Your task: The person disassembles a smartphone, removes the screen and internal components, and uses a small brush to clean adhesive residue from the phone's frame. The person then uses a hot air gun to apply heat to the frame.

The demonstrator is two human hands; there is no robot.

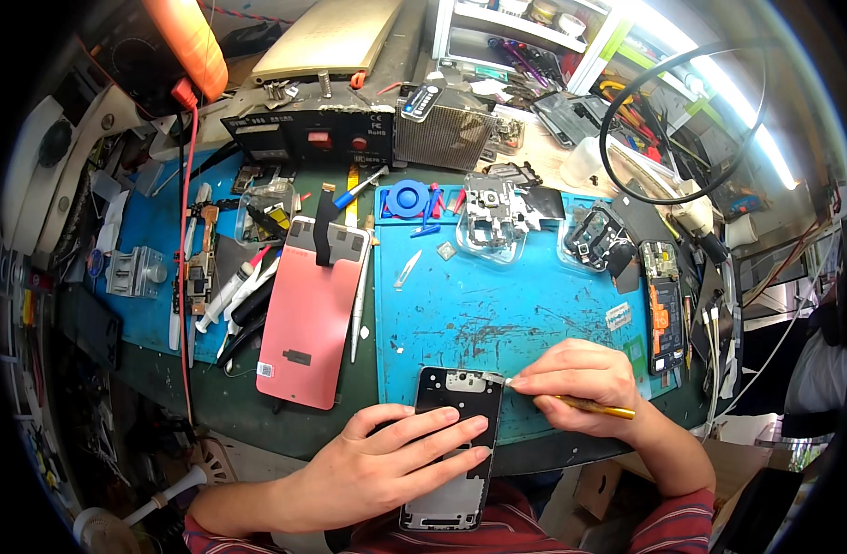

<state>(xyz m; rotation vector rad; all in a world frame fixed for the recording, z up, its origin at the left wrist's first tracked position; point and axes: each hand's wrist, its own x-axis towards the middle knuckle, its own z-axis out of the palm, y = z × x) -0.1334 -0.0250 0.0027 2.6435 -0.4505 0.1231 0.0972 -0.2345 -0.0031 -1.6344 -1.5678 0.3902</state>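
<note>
A black phone frame (435,397) with silver metal parts lies lengthwise at the bottom centre. My left hand (400,457) grips it, fingers stretched across its face, thumb hidden. My right hand (580,388) is closed on a gold-handled blade tool (603,406), whose silver tip touches the frame's upper right corner. A pink phone screen (312,328) with a black ribbon cable lies to the left on the bench. Beneath my right hand is a blue work mat (460,314), carrying a loose blade (407,268) and a small square chip (446,249).
Plastic boxes of parts (589,235) and an opened phone (663,309) stand at right. A syringe (225,300) and circuit boards (200,268) lie at left. A black power unit (285,138) backs the mat. A magnifier ring (682,198) hangs upper right. The bench's front edge runs below my hands.
</note>
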